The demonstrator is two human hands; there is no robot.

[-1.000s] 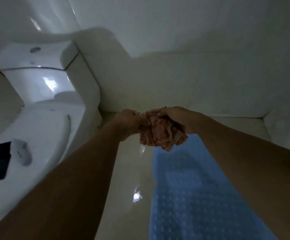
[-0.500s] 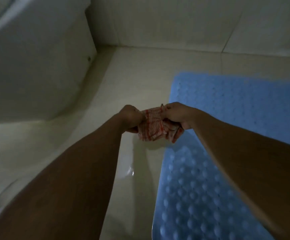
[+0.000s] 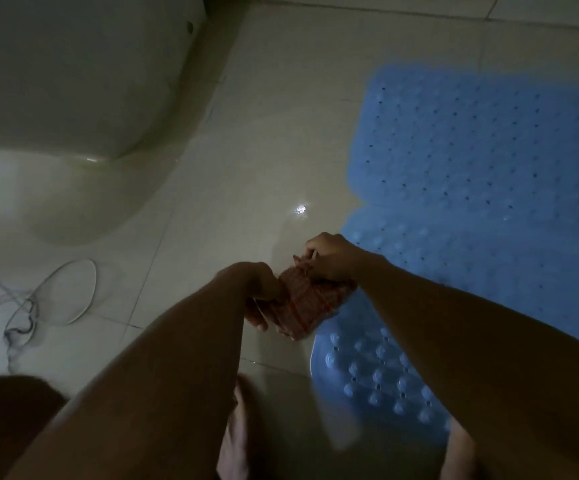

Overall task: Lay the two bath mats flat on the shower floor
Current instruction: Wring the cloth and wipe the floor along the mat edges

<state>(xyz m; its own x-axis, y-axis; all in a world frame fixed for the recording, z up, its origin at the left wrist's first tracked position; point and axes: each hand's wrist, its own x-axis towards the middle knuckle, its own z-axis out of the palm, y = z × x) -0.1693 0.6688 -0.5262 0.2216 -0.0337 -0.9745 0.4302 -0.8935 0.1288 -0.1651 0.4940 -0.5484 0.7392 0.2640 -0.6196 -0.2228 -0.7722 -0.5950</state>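
Note:
A blue bath mat (image 3: 482, 161) with small holes lies flat on the tiled shower floor (image 3: 281, 126) at the right. A second blue mat (image 3: 378, 372) with raised bumps lies nearer to me, partly under my right forearm. Both hands hold a crumpled red-and-white checked cloth (image 3: 307, 308) above the near mat's left edge. My left hand (image 3: 256, 296) grips the cloth's left side. My right hand (image 3: 329, 256) pinches its upper edge. The room is dim.
The pale base of a toilet (image 3: 80, 109) fills the upper left. A thin white cable (image 3: 49, 296) loops on the floor at the left. My bare feet (image 3: 236, 431) stand at the bottom, one beside the near mat.
My view has tilted down from the wall and toilet to the floor. Both hands have stayed shut on the checked cloth and have come lower in the frame, closer to me.

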